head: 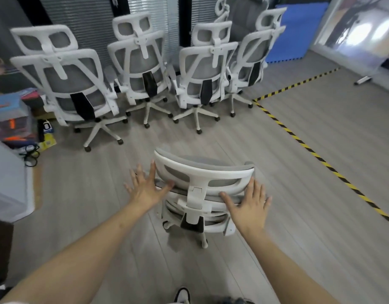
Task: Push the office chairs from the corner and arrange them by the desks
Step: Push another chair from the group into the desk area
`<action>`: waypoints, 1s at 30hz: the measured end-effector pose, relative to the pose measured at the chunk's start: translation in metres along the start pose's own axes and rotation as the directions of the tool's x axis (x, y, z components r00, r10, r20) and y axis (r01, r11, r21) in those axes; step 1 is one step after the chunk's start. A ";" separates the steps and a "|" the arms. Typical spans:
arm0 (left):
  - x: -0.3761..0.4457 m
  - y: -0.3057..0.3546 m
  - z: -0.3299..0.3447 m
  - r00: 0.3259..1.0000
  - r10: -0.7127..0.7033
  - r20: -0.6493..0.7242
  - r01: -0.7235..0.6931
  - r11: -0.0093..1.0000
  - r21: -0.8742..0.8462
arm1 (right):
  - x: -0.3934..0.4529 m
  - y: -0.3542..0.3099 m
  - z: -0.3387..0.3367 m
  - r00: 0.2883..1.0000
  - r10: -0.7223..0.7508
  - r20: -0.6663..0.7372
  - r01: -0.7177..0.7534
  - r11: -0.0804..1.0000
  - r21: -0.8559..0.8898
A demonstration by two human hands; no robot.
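A white-framed office chair with grey mesh [202, 176] stands right in front of me, its back and headrest toward me. My left hand [146, 187] is spread flat beside the left edge of the headrest, thumb touching the frame. My right hand [248, 202] is spread at the right side of the chair's back, fingers apart. Neither hand is closed around anything. Several more matching chairs stand in a row by the far wall: one at the left [66, 84], one left of centre [140, 62], one right of centre [206, 66] and one further right [255, 55].
Yellow-black hazard tape [309, 150] runs across the grey plank floor on the right. Boxes and clutter [15, 119] pile at the left with cables beside them. A white cabinet [7, 178] juts in at the left. A blue foam mat [299, 29] leans at the back right. My shoe [182, 296] shows below.
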State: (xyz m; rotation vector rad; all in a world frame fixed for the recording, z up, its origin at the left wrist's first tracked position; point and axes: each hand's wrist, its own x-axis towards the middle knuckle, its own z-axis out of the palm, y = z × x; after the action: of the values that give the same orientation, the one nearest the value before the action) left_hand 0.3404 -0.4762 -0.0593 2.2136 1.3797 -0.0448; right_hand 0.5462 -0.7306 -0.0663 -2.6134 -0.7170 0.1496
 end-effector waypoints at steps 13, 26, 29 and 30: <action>-0.009 0.093 0.042 0.983 0.139 0.122 -0.146 0.988 0.052 | 0.001 0.086 -0.038 0.989 0.128 -0.080 -0.126 0.991 0.036; 0.008 0.335 0.125 0.874 0.282 0.395 -0.381 0.903 0.200 | 0.079 0.272 -0.140 0.941 0.334 -0.054 -0.331 0.942 0.049; 0.008 0.400 0.149 0.860 0.299 0.413 -0.421 0.874 0.242 | 0.092 0.320 -0.162 0.920 0.386 -0.058 -0.382 0.921 0.077; 0.006 0.421 0.158 0.861 0.297 0.412 -0.419 0.873 0.247 | 0.096 0.336 -0.169 0.914 0.403 -0.053 -0.398 0.914 0.081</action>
State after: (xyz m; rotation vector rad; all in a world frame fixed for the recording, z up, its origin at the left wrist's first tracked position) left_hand 0.7366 -0.6853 -0.0228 2.5426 0.7764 -0.5607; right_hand 0.8204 -1.0058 -0.0563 -2.6508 -0.1381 0.1991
